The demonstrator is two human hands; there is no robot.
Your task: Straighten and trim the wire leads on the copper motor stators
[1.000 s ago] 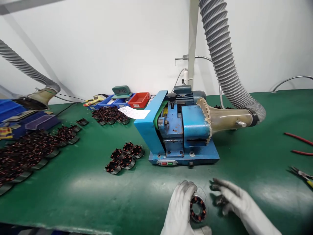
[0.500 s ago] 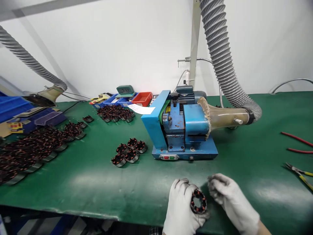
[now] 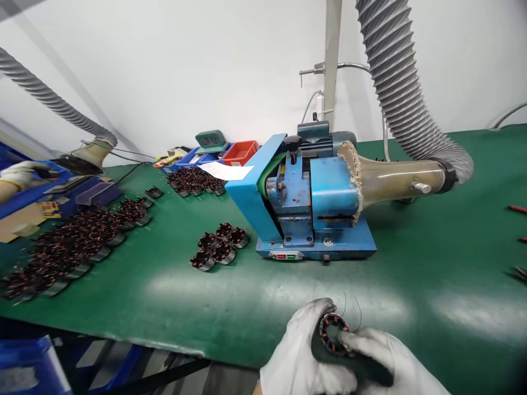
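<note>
Both my hands wear white gloves near the front edge of the green table (image 3: 135, 307). My left hand (image 3: 300, 356) is closed round a small round stator (image 3: 332, 333) wound with copper wire, thin wire ends sticking up from it. My right hand (image 3: 382, 362) lies against the stator's right side, its fingers pinched on the rim. A blue bench machine (image 3: 307, 200) stands just beyond my hands, with red and green buttons on its base.
A grey ribbed hose (image 3: 405, 93) runs into the machine's funnel. A few stators (image 3: 220, 247) lie left of the machine, many more (image 3: 69, 247) along the left. Blue and red bins (image 3: 230, 153) stand at the back. Another person's gloved hand (image 3: 20, 173) shows at far left. Pliers lie at the right edge.
My right hand has closed in from apart to touch the stator. Both hands moved slightly nearer the table's front edge, and the view shifted right.
</note>
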